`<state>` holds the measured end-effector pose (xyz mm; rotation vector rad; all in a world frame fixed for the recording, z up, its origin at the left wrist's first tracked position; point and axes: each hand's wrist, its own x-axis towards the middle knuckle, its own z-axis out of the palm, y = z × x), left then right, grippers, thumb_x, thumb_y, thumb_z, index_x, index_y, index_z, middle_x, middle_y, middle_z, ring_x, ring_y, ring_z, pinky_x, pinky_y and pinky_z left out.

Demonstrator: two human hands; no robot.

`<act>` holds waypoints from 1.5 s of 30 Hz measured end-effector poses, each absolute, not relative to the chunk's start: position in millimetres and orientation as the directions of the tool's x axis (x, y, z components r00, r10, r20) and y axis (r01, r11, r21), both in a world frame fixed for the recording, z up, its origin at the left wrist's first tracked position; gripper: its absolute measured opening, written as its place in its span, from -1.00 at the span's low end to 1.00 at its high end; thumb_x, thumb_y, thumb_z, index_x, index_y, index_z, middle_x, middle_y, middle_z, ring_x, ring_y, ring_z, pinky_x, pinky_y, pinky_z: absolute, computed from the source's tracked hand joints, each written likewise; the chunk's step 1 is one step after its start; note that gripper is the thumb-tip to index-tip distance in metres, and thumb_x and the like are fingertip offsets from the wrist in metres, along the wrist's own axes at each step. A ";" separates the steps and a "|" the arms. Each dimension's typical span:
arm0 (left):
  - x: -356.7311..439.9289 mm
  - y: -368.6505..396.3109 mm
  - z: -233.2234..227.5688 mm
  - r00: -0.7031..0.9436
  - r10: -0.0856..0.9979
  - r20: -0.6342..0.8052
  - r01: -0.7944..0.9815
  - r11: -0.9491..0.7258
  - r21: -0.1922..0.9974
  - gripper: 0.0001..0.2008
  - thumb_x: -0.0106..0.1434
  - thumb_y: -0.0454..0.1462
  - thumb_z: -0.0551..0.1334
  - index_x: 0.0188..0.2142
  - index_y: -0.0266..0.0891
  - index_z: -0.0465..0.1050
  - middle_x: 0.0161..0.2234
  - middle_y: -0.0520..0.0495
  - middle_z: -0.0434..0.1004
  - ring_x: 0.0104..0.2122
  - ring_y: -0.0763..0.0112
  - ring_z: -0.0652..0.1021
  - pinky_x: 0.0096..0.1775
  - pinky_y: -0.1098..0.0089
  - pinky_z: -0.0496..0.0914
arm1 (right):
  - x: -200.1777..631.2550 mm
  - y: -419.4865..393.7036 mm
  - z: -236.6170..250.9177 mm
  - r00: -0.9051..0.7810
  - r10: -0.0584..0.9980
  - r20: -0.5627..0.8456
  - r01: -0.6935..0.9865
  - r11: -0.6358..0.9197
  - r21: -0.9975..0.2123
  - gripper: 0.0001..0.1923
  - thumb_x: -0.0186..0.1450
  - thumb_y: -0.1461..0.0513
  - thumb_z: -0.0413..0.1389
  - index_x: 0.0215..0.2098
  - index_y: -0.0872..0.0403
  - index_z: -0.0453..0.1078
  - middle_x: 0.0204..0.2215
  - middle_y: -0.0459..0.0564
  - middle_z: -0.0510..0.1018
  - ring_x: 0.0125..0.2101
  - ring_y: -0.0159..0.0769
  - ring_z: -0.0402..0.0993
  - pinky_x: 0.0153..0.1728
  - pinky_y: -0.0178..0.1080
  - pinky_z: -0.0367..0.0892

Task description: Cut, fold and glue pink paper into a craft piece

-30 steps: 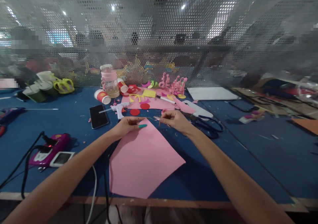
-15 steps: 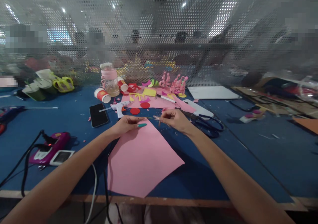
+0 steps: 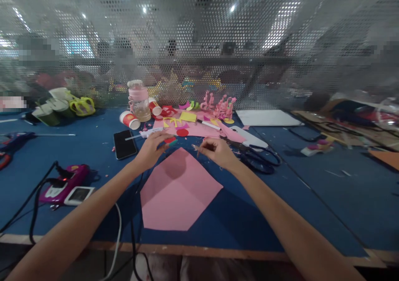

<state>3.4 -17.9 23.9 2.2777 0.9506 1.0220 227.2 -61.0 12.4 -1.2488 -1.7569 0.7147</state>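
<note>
A sheet of pink paper lies flat on the blue table in front of me, one corner pointing away. My left hand is off the sheet, just beyond its left side, with fingers apart and nothing visible in them. It partly covers the white glue gun and a red paper disc. Past the sheet's upper right edge, my right hand has its thumb and fingertips pinched together. Whatever is at those fingertips is too small to make out. Dark-handled scissors lie right beside this hand.
A black phone, a paper cup and a pink-lidded bottle stand or lie left of centre. Paper scraps and a white marker spread behind the hands. A purple power strip with cables occupies the left front.
My left hand has let go of the pink sheet's corner and moved left with its fingers opening. The sheet has settled flat on the table. My right hand stays pinched in nearly the same place.
</note>
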 end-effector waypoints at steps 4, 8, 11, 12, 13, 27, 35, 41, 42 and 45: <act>9.4 -26.2 19.5 0.618 0.610 0.496 0.485 -0.792 0.371 -0.77 0.19 -0.27 0.11 -0.18 -0.18 0.45 -0.20 -0.12 0.48 -0.13 0.27 0.36 -0.03 0.21 0.16 | 221.7 -65.6 14.4 -0.170 0.918 0.358 0.542 0.390 -0.744 -0.65 0.12 0.02 0.07 -0.64 0.11 0.34 -0.72 -0.13 0.28 -0.69 -0.48 0.09 -0.63 -0.34 0.02; 15.2 -28.9 16.5 0.646 0.634 0.426 0.561 -0.772 0.299 -0.79 0.16 -0.22 0.16 -0.24 -0.18 0.49 -0.27 -0.11 0.51 -0.16 0.25 0.36 -0.09 0.25 0.20 | 218.3 -67.5 14.1 -0.174 0.885 0.432 0.561 0.450 -0.695 -0.69 0.15 0.07 0.07 -0.63 0.10 0.32 -0.69 -0.12 0.30 -0.67 -0.48 0.10 -0.62 -0.34 0.04; 17.3 -28.7 17.2 0.663 0.628 0.408 0.558 -0.777 0.290 -0.79 0.16 -0.19 0.15 -0.26 -0.17 0.50 -0.28 -0.09 0.52 -0.22 0.28 0.38 -0.16 0.29 0.24 | 217.1 -67.2 13.1 -0.184 0.845 0.502 0.566 0.509 -0.648 -0.71 0.17 0.12 0.06 -0.64 0.09 0.29 -0.68 -0.12 0.30 -0.67 -0.47 0.12 -0.63 -0.34 0.05; 17.6 -28.7 17.8 0.675 0.612 0.412 0.538 -0.790 0.293 -0.79 0.17 -0.19 0.14 -0.26 -0.17 0.50 -0.29 -0.08 0.53 -0.24 0.31 0.39 -0.18 0.31 0.25 | 216.7 -67.0 12.9 -0.184 0.829 0.528 0.567 0.528 -0.632 -0.72 0.18 0.15 0.05 -0.64 0.09 0.28 -0.68 -0.12 0.30 -0.66 -0.47 0.12 -0.62 -0.35 0.06; 17.8 -28.7 18.5 0.689 0.593 0.417 0.512 -0.805 0.300 -0.78 0.18 -0.19 0.13 -0.26 -0.18 0.49 -0.31 -0.07 0.53 -0.28 0.33 0.40 -0.19 0.33 0.25 | 216.4 -67.0 12.7 -0.183 0.813 0.553 0.569 0.546 -0.615 -0.74 0.18 0.18 0.05 -0.64 0.09 0.27 -0.67 -0.12 0.30 -0.66 -0.47 0.13 -0.62 -0.35 0.07; 19.9 -31.7 27.0 0.567 0.788 0.241 0.569 -0.586 0.577 -0.75 0.16 -0.28 0.04 -0.51 -0.31 0.43 -0.59 0.02 0.35 -0.52 0.49 0.34 -0.45 0.49 0.18 | 212.0 -71.9 11.0 -0.246 0.609 0.754 0.644 0.684 -0.342 -0.78 0.22 0.32 0.01 -0.58 0.07 0.18 -0.62 -0.10 0.28 -0.55 -0.40 0.21 -0.53 -0.33 0.13; 21.7 -30.9 24.0 0.497 0.859 0.119 0.522 -0.406 0.751 -0.73 0.08 -0.17 0.05 -0.61 -0.31 0.33 -0.67 0.10 0.10 -0.61 0.56 0.16 -0.55 0.50 0.04 | 211.7 -71.4 8.1 -0.285 0.500 0.818 0.674 0.711 -0.201 -0.80 0.25 0.34 -0.03 -0.54 0.06 0.19 -0.61 -0.09 0.29 -0.51 -0.36 0.22 -0.50 -0.31 0.17; 24.2 -31.8 23.6 0.460 0.886 0.057 0.512 -0.318 0.798 -0.62 0.05 -0.05 0.05 -0.67 -0.31 0.29 -0.69 0.13 -0.04 -0.64 0.59 0.05 -0.58 0.48 -0.04 | 210.8 -71.4 7.6 -0.326 0.403 0.855 0.676 0.731 -0.087 -0.81 0.25 0.35 -0.03 -0.52 0.07 0.21 -0.61 -0.07 0.30 -0.51 -0.34 0.20 -0.44 -0.28 0.20; 24.6 -31.9 23.8 0.455 0.889 0.049 0.515 -0.308 0.800 -0.61 0.05 -0.04 0.05 -0.66 -0.32 0.31 -0.69 0.13 -0.04 -0.64 0.59 0.04 -0.58 0.48 -0.04 | 210.6 -71.5 7.5 -0.332 0.394 0.857 0.675 0.734 -0.076 -0.81 0.25 0.36 -0.03 -0.52 0.07 0.21 -0.61 -0.07 0.31 -0.52 -0.34 0.20 -0.44 -0.27 0.20; 24.8 -32.2 24.7 0.450 0.893 0.027 0.531 -0.292 0.795 -0.60 0.04 -0.04 0.05 -0.60 -0.34 0.39 -0.69 0.12 -0.01 -0.64 0.58 0.06 -0.58 0.48 -0.03 | 210.3 -71.5 6.8 -0.353 0.388 0.851 0.672 0.738 -0.057 -0.81 0.25 0.36 -0.03 -0.52 0.07 0.22 -0.61 -0.07 0.31 -0.53 -0.34 0.19 -0.43 -0.27 0.20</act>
